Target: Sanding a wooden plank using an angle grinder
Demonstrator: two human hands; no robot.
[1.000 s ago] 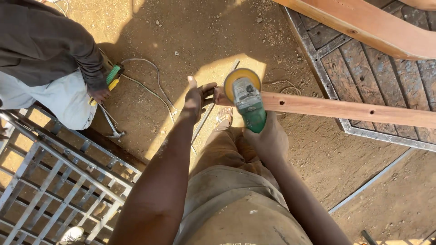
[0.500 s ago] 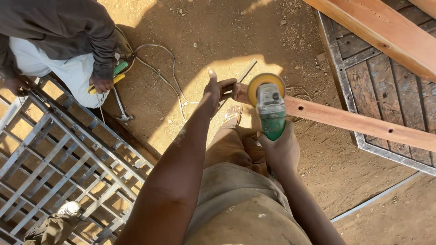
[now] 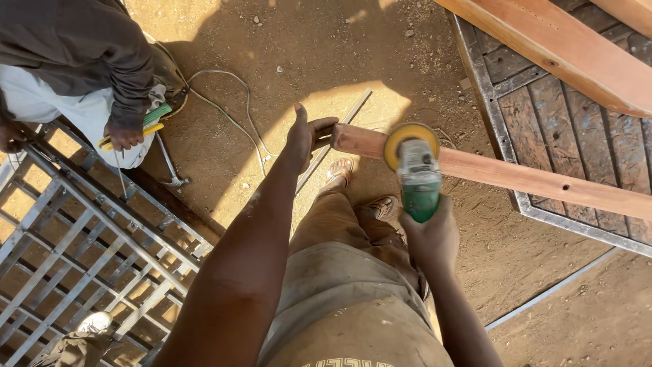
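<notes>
Right hand (image 3: 431, 238) wrapped around one green angle grinder with yellow disc (image 3: 414, 170), disc set on one long reddish wooden plank (image 3: 516, 178). Left hand (image 3: 305, 136) spread wide, fingertips touching plank's near end. No containers seen. Compared with half a second earlier: hands and grinder much as before, view shifted slightly. Nearby, another person's hand (image 3: 124, 136) gripping green-and-yellow handled tool (image 3: 146, 122), beside one grey metal grille (image 3: 75, 238).

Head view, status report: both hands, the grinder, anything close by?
Right hand gripping green angle grinder, disc on wooden plank. Left hand steadying plank end. Nearby: another person's hand, metal grate, cable.
</notes>
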